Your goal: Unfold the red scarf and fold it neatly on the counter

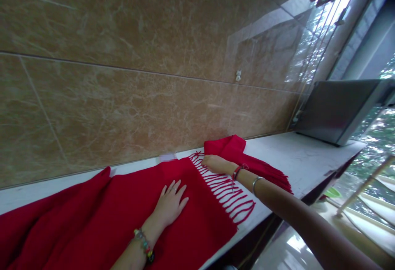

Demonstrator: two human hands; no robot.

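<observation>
A red scarf (126, 212) lies spread on the white counter, its fringed end toward the right. My left hand (170, 204) rests flat on the scarf with fingers spread, a ring on one finger and a beaded bracelet at the wrist. My right hand (215, 164) is at the far part of the fringe (226, 192), its fingers closed together on the strands; the fingertips are partly hidden. Just past that hand lies another red fringed cloth (226, 145), folded and bunched, partly behind my right forearm. Some of the near scarf on the left is rumpled in folds.
The narrow white counter (277, 150) runs along a brown marbled tile wall (123, 109). A grey box-shaped appliance (338, 109) stands at its far right end. A small pale label-like patch (167, 157) is by the wall. Beyond the counter's front edge are a floor and a wooden rack (364, 185).
</observation>
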